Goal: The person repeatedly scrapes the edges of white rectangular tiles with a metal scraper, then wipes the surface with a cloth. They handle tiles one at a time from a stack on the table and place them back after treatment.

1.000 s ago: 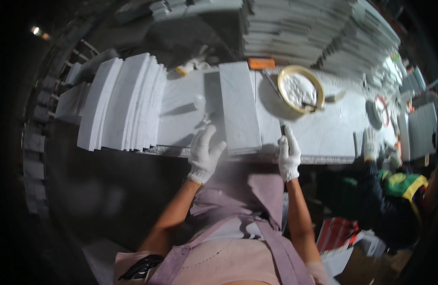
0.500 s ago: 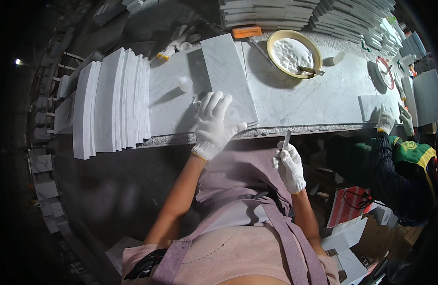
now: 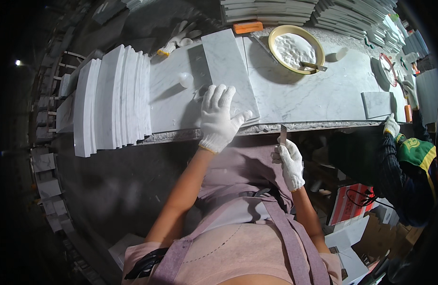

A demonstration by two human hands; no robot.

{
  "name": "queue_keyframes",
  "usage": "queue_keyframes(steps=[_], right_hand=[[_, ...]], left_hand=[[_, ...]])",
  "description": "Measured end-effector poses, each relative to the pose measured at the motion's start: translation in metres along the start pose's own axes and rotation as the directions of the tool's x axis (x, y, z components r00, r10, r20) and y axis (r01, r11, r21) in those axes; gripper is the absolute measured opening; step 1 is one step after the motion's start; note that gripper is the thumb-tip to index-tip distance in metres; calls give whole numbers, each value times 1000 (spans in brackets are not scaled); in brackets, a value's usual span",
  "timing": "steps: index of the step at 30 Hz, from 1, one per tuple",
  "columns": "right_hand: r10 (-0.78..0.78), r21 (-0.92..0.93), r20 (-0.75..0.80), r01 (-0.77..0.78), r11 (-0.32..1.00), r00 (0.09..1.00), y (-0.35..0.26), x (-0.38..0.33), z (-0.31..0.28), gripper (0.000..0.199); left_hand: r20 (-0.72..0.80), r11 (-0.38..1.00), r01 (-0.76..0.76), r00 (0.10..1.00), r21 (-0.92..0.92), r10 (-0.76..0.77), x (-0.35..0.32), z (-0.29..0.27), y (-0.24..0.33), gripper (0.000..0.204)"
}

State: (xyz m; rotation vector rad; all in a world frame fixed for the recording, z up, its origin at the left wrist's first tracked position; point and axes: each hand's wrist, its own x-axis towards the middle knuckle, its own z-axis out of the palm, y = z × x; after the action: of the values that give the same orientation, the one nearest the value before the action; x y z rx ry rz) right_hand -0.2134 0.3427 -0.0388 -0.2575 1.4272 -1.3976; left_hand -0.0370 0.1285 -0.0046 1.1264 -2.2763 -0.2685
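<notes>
My left hand point(image 3: 219, 118), in a white knit glove, lies with its fingers spread at the near left edge of a narrow grey-white marble tile point(image 3: 227, 59). The tile slants across the bench top, on at least one other piece whose edge shows below it. In my gloved right hand point(image 3: 291, 165), just off the bench's front edge, I grip a small flat metal scraper blade point(image 3: 283, 134) that points up. A yellow bowl point(image 3: 318, 46) of white paste stands beyond, with a putty knife point(image 3: 314, 66) resting in it.
Marble slabs point(image 3: 109, 97) stand in a row at the left; more stacks point(image 3: 271, 12) line the back. A whitish translucent cup point(image 3: 185, 80), a spare glove point(image 3: 174, 40) and an orange block point(image 3: 248, 27) sit on the bench point(image 3: 304, 102). A co-worker's gloved hand point(image 3: 391, 124) is at the right.
The blade in my right hand has turned more upright. My left hand has shifted slightly at the tile's edge. The co-worker's hands have moved apart, one to the tile's near edge, one farther off.
</notes>
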Motion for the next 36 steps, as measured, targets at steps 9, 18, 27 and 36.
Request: queue_keyframes(steps=[9, 18, 27, 36], right_hand=[[17, -30, 56, -15, 999, 998, 7, -5, -4, 45], [127, -59, 30, -125, 990, 991, 18, -8, -22, 45], [90, -1, 48, -90, 996, 995, 11, -9, -1, 42], [51, 63, 125, -59, 996, 991, 22, -9, -20, 41]], left_hand=[[-131, 999, -5, 991, -33, 1, 9, -2, -4, 63], [34, 994, -111, 993, -13, 111, 4, -12, -25, 77], [103, 979, -205, 974, 17, 202, 17, -17, -37, 60], [84, 979, -196, 976, -51, 199, -12, -33, -33, 49]])
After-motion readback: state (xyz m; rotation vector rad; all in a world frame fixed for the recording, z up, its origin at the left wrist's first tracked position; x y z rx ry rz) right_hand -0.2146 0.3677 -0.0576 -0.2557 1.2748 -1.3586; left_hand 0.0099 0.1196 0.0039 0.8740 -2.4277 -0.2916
